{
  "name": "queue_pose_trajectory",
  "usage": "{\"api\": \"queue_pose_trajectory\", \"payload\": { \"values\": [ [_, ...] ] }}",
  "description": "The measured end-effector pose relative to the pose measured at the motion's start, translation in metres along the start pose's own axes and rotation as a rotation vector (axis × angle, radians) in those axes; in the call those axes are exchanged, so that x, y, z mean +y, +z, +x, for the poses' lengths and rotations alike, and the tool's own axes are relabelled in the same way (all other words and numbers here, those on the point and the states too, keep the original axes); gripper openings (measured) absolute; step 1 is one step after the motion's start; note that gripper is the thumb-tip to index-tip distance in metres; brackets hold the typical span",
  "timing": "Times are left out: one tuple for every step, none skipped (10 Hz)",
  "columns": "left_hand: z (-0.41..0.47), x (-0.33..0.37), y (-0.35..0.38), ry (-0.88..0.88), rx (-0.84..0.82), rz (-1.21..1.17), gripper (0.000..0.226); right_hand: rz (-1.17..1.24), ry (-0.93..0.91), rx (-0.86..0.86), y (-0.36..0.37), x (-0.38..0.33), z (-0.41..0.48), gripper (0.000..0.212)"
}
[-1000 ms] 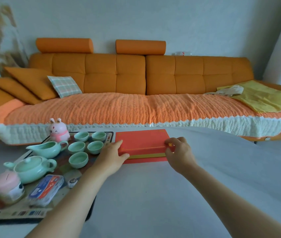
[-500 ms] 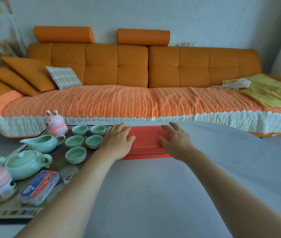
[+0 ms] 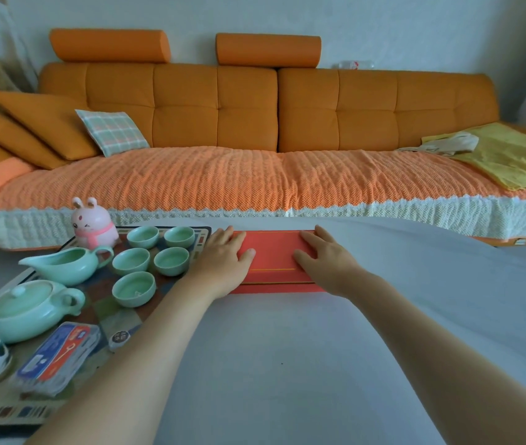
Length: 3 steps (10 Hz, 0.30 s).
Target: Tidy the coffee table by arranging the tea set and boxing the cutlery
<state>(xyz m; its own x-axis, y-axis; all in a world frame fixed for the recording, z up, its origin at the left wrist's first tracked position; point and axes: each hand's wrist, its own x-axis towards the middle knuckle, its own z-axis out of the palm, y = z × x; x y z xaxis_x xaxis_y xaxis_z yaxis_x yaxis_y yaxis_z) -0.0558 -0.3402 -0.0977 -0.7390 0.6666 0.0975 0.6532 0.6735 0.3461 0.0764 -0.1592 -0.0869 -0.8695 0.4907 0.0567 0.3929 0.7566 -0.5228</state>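
Orange sofa point(image 3: 255, 123) with a knitted throw fills the background; grey counter point(image 3: 287, 348) runs up to it.

Red box point(image 3: 274, 260) lies flat at the counter's far edge, lid on, just beside the patterned mat point(image 3: 107, 313). Left hand point(image 3: 223, 264) and right hand point(image 3: 325, 261) both lie palm-down on the lid, fingers extended and flat, gripping nothing. Judgement: pressing the lid home or steadying the box, one hand per end so the load is even and it doesn't skate toward the sofa.

Tea set is on the mat to the left:
- five celadon cups point(image 3: 171, 260) in a tight cluster, nearest the left hand
- pouring pitcher point(image 3: 65, 264) behind the lidded teapot point(image 3: 27, 308)
- spouts both point left, handles right, looks deliberately lined up

Also on the mat: pink rabbit figure point(image 3: 93, 226) at the back corner, blue-and-red flat pack point(image 3: 59, 354) in front of the teapot.

Can't verify:
- box contents, no cutlery visible anywhere, so boxing is presumably done
- box's left and right ends, under the hands
- whether the lid is fully seated
- pink-topped item at the left edge, cut off by the frame
- print on the flat pack, too blurred to read
- mat's near edge, out of frame
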Motion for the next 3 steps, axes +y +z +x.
{"api": "queue_pose_trajectory", "payload": {
  "values": [
    [0.004, -0.004, 0.004, 0.009, 0.015, 0.031, 0.06, 0.015, -0.003, 0.012, 0.001, -0.001, -0.002, 0.06],
    [-0.002, -0.001, 0.002, 0.003, 0.021, 0.018, 0.06, 0.021, -0.007, 0.03, 0.001, -0.003, -0.005, 0.059],
    [-0.008, 0.005, -0.008, 0.0, 0.056, -0.027, 0.062, 0.054, 0.0, 0.044, -0.006, -0.006, -0.009, 0.058]
  ]
}}
